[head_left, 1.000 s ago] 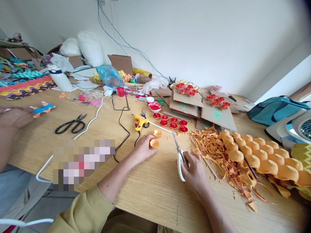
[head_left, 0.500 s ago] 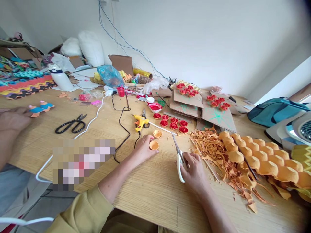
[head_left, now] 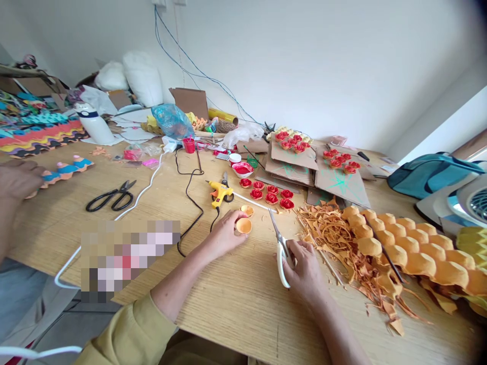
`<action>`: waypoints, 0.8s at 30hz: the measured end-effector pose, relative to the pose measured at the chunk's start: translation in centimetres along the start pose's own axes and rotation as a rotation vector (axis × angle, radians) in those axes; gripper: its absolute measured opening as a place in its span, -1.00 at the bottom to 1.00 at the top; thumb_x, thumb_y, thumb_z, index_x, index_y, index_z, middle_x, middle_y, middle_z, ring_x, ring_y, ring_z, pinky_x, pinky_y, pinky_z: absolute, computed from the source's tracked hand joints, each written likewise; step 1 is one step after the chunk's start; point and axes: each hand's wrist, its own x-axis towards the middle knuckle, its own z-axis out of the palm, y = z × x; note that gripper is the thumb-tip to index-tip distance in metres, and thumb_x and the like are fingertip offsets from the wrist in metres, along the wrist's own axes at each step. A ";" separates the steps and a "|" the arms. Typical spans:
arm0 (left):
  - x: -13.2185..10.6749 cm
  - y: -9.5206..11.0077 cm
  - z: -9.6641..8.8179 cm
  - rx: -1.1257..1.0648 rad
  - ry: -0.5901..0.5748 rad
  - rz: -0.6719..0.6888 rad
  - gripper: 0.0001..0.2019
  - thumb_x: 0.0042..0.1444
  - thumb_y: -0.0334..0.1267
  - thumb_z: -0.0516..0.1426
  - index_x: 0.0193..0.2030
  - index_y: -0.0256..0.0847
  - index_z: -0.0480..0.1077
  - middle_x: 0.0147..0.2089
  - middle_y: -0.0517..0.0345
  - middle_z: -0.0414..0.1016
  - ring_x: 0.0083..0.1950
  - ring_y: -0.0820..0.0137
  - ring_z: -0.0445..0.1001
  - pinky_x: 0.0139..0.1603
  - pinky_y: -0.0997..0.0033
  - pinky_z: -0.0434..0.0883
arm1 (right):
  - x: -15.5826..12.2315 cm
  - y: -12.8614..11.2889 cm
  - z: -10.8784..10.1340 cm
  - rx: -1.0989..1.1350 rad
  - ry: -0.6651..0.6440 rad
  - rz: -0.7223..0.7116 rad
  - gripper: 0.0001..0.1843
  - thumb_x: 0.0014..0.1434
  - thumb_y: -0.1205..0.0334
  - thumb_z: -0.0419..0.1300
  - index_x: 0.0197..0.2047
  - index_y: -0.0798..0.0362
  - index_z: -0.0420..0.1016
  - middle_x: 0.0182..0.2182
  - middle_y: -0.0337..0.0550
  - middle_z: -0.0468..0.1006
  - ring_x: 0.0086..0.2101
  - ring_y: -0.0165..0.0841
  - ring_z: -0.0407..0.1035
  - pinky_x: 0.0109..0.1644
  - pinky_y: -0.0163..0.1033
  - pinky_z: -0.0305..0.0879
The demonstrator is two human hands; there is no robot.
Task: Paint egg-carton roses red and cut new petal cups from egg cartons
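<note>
My left hand (head_left: 224, 237) is closed on a small orange cup (head_left: 244, 226), which looks cut from an egg carton. The cup's open side faces up. Just beyond it another orange cup piece (head_left: 247, 210) lies on the table. White-handled scissors (head_left: 282, 253) are in my right hand (head_left: 304, 266), their tips pointing away from me. Ahead of both hands stand several red paper roses (head_left: 272, 189). A yellow glue gun (head_left: 219, 192) rests beyond my left hand, with dark-handled scissors (head_left: 225, 178) behind it.
Orange scraps (head_left: 335, 228) and orange egg trays (head_left: 418, 241) lie on the right. Cardboard sheets (head_left: 338, 180) bear more roses. Black-handled scissors (head_left: 110, 198) and a white cable (head_left: 146, 190) lie left. A co-worker's hand (head_left: 19, 180) is beside a blue-and-orange carton strip (head_left: 66, 172).
My left hand has shifted slightly away and to the right with the orange cup. The co-worker's hand has moved left, and more of the carton strip shows. My right hand stays nearly still.
</note>
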 end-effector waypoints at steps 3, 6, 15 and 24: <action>-0.1 0.6 -0.1 -0.177 -0.060 0.002 -0.55 -0.01 -0.41 0.28 0.07 -0.19 0.42 0.12 -0.04 0.56 0.10 0.19 0.57 0.13 0.19 0.52 | 0.0 -0.1 -0.1 0.007 -0.004 0.003 -0.73 0.37 0.14 0.14 -0.38 -0.06 0.23 -0.52 -0.32 0.41 -0.43 -0.32 0.32 -0.05 -0.09 0.25; -0.2 1.1 -0.2 -0.347 -0.132 -0.018 -0.52 0.02 -0.37 0.28 0.13 -0.20 0.42 0.15 -0.05 0.55 0.05 0.23 0.59 0.08 0.24 0.53 | 0.0 -0.1 -0.1 0.002 -0.013 -0.007 -0.73 0.37 0.13 0.13 -0.37 -0.06 0.21 -0.51 -0.32 0.39 -0.42 -0.31 0.32 -0.06 -0.11 0.25; 0.0 1.4 -0.5 -0.707 -0.231 -0.117 -0.41 -0.01 -0.17 0.41 0.17 -0.22 0.42 0.22 -0.08 0.51 0.19 0.19 0.52 0.23 0.23 0.44 | 0.0 -0.1 0.1 0.003 -0.024 -0.022 -0.71 0.39 0.12 0.12 -0.38 -0.06 0.17 -0.52 -0.34 0.35 -0.43 -0.33 0.30 -0.08 -0.12 0.26; -0.3 1.7 -1.0 -0.911 -0.341 -0.124 -0.42 0.09 0.00 0.39 0.22 -0.14 0.46 0.21 -0.07 0.50 0.03 0.26 0.58 -0.16 0.44 0.42 | -0.1 -0.2 0.3 0.021 -0.041 -0.049 -0.70 0.37 0.12 0.13 -0.38 -0.06 0.16 -0.50 -0.33 0.34 -0.44 -0.34 0.27 -0.09 -0.13 0.26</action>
